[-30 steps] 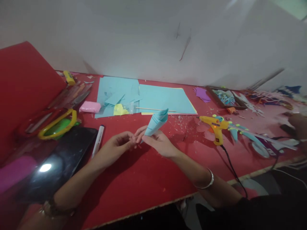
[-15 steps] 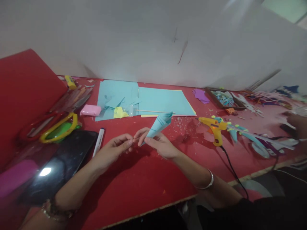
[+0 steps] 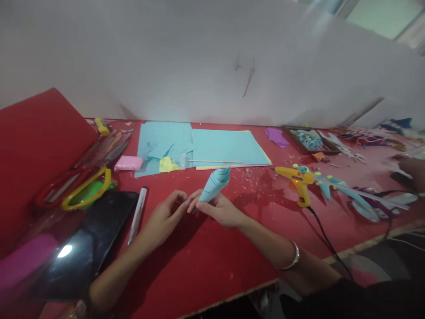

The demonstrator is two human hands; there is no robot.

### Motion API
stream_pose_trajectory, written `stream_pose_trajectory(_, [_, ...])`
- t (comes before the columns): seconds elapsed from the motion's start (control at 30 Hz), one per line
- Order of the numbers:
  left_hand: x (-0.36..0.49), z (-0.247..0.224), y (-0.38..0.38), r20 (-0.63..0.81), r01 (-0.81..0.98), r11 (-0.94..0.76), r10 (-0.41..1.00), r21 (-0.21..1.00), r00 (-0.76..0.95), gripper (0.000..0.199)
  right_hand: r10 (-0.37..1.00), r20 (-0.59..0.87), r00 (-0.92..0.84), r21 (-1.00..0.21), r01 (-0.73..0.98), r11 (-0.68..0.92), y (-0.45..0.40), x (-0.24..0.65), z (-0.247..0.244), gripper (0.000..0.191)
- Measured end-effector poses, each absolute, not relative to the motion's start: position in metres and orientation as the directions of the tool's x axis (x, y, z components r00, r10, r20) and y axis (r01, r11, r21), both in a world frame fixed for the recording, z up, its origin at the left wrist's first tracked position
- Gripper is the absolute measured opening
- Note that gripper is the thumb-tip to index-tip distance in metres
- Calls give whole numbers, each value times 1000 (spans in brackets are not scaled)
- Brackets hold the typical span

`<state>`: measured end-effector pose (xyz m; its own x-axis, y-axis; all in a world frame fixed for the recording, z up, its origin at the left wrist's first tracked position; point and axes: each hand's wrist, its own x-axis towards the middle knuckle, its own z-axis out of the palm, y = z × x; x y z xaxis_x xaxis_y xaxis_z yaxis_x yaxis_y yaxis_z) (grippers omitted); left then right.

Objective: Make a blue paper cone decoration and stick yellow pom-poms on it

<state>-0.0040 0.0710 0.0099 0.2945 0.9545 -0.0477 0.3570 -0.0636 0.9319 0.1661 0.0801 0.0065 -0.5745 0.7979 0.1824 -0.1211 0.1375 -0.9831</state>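
A light-blue paper cone (image 3: 215, 184) is pinched near its narrow lower end by my right hand (image 3: 223, 209), its rolled wide end pointing up. My left hand (image 3: 168, 216) is beside it on the left, fingers curled, its fingertips close to those of my right hand; whether it holds something small I cannot make out. Behind the cone lie blue paper sheets (image 3: 226, 144) with a thin stick (image 3: 215, 161) across their front part. A marker (image 3: 137, 215) lies left of my left hand.
A dark phone (image 3: 89, 239), yellow-handled scissors (image 3: 108, 179) and a pink pack (image 3: 129, 163) are on the left. At right are a yellow glue gun (image 3: 300, 182) with its cord, a brown tray (image 3: 327, 150) and another person's hand (image 3: 411, 168).
The cone has turned a little in my right hand and looks more tightly rolled. My left hand's fingers have curled inward. The whole view has shifted slightly.
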Motion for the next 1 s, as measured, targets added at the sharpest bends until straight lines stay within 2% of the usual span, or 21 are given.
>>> stream_pose_trajectory(0.07, [-4, 12, 71, -53, 382, -78, 946, 921, 320, 26, 795, 203, -571, -979, -130, 157, 79, 166, 6, 24])
stream_pose_trajectory(0.17, [-5, 14, 72, -114, 382, -13, 944, 924, 308, 29, 804, 228, -549, -974, -135, 183, 79, 165, 4, 22])
stream_pose_trajectory(0.4, [-5, 17, 75, -188, 230, 142, 963, 963, 191, 22, 839, 228, -494, -973, -141, 181, 81, 165, -2, 22])
stream_pose_trajectory(0.57, [-7, 14, 75, -199, 180, 169, 966, 969, 167, 18, 846, 222, -485, -973, -174, 155, 79, 165, 2, 20])
stream_pose_trajectory(0.7, [-9, 12, 76, -222, 176, 193, 961, 965, 166, 23, 847, 228, -481, -964, -233, 128, 79, 164, 0, 19])
stream_pose_trajectory(0.8, [-12, 9, 78, -183, 185, 149, 966, 971, 184, 25, 844, 246, -477, -957, -260, 131, 79, 164, 0, 20])
stream_pose_trajectory(0.87, [-13, 7, 80, -126, 188, 97, 981, 977, 150, 28, 843, 240, -482, -964, -220, 149, 79, 164, 2, 21])
stream_pose_trajectory(1.0, [-16, 9, 80, -62, 226, 62, 998, 972, -9, 41, 830, 164, -532, -984, -29, 176, 75, 162, 7, 21])
